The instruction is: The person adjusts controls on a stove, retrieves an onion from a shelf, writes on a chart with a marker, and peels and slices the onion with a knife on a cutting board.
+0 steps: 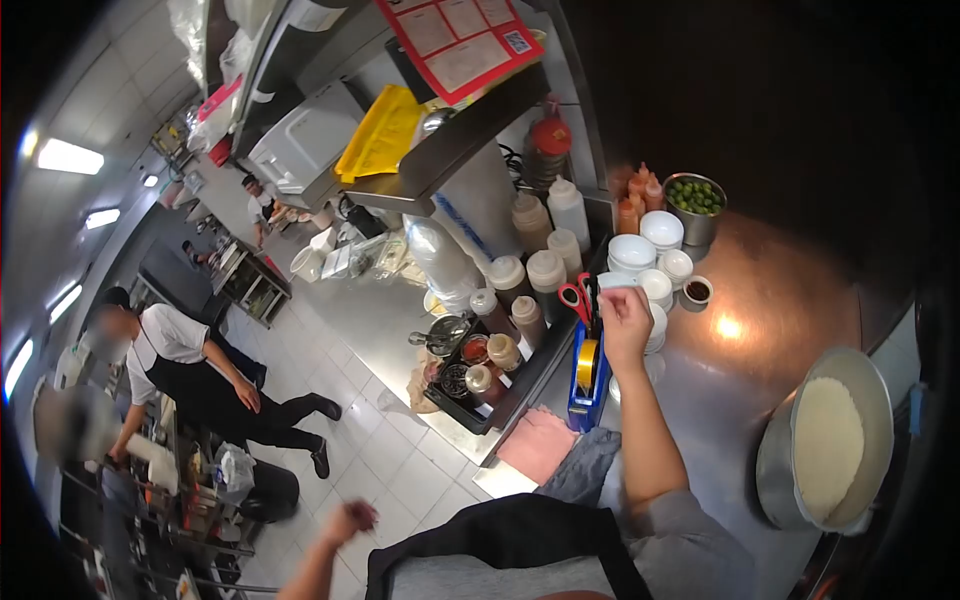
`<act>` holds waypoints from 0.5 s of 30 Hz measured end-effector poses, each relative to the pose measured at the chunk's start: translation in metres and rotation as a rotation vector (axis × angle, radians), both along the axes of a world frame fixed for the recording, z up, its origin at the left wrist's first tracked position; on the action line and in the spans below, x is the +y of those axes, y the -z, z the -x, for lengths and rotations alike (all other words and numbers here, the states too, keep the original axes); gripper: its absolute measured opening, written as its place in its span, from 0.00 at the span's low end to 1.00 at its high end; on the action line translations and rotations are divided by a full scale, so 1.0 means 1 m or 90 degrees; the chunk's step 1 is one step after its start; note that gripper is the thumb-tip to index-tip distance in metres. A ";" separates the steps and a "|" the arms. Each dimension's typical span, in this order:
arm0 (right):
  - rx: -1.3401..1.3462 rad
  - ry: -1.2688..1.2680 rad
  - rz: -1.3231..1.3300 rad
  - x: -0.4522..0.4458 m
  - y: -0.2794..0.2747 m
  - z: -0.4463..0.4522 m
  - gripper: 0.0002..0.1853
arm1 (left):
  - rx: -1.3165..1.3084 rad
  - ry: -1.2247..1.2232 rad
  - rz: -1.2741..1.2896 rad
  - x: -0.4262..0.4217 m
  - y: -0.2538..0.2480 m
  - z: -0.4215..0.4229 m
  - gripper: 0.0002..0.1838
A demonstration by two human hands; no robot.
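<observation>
My right hand (627, 318) is raised over a blue tape dispenser (587, 385) with a yellow roll of tape. Its fingers are pinched together; a pale edge shows by the fingertips, but I cannot make out what it is. Scissors (573, 297) with red handles stand upright just left of those fingers. White bowls (632, 252) are stacked right behind the hand. My left hand (350, 521) hangs low over the floor, away from the counter. Motion blurs its curled fingers, and nothing can be made out in them.
Squeeze bottles (547, 270) and a black caddy (470, 405) line the counter's left side. Green limes fill a metal pot (690, 228). At right stands a large pot (785, 470) with pale contents. A pink cloth (538, 445) lies near me. A co-worker (190, 370) stands at left.
</observation>
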State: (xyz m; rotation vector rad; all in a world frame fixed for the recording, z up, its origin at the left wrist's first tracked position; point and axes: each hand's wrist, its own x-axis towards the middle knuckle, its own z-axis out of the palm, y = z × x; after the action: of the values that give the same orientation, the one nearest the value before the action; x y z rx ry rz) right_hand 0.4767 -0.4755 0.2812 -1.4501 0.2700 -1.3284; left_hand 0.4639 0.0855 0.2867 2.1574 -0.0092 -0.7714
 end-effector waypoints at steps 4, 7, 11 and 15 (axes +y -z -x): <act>0.087 -0.065 -0.063 0.028 0.003 0.025 0.04 | -0.473 0.023 -0.033 -0.109 -0.122 -0.087 0.04; 0.126 -0.063 0.014 0.051 0.004 0.057 0.05 | -0.794 0.240 0.174 -0.199 -0.204 -0.142 0.11; 0.214 -0.095 0.032 0.069 0.017 0.102 0.05 | -0.813 0.309 0.327 -0.325 -0.255 -0.203 0.12; 0.240 -0.106 -0.048 0.076 0.044 0.134 0.05 | -0.615 0.362 0.285 -0.386 -0.263 -0.240 0.13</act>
State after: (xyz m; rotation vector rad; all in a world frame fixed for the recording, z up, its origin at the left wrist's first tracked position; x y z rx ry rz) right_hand 0.3425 -0.3991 0.2376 -1.6167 0.4298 -0.8974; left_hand 0.7039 -0.3002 0.5498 1.8850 -1.2044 0.0692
